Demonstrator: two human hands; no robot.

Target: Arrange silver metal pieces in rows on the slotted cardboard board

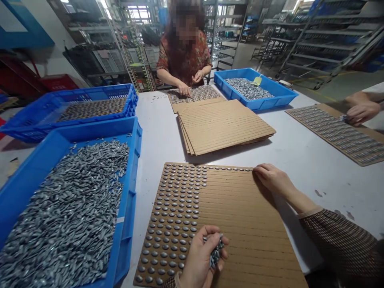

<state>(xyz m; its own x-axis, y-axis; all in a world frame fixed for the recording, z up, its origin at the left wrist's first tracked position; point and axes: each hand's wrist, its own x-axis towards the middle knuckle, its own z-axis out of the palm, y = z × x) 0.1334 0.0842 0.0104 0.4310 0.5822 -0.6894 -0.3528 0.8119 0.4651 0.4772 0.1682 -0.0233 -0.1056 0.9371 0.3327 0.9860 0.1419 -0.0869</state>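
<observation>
A slotted cardboard sheet (240, 216) lies before me. Rows of small grey oval metal pieces (172, 264) sit on its left part, and one row runs along its far edge. My left hand (207, 252), over the lower middle of the sheet, is curled around a handful of the same metal pieces (215, 256). At the sheet's far right corner, my right hand (268, 178) has its fingertips pressed together at the end of the far row. Whatever those fingertips hold is hidden. Left of the sheet, a blue tray (136, 160) contains a large heap of loose metal pieces (72, 208).
Beyond my sheet lies a stack of cardboard sheets (225, 124). A co-worker (186, 56) works opposite at a filled sheet (204, 94), beside another blue tray (255, 106). At right, another person's hand (361, 112) is over a sheet (336, 132). A blue crate (27, 130) stands left.
</observation>
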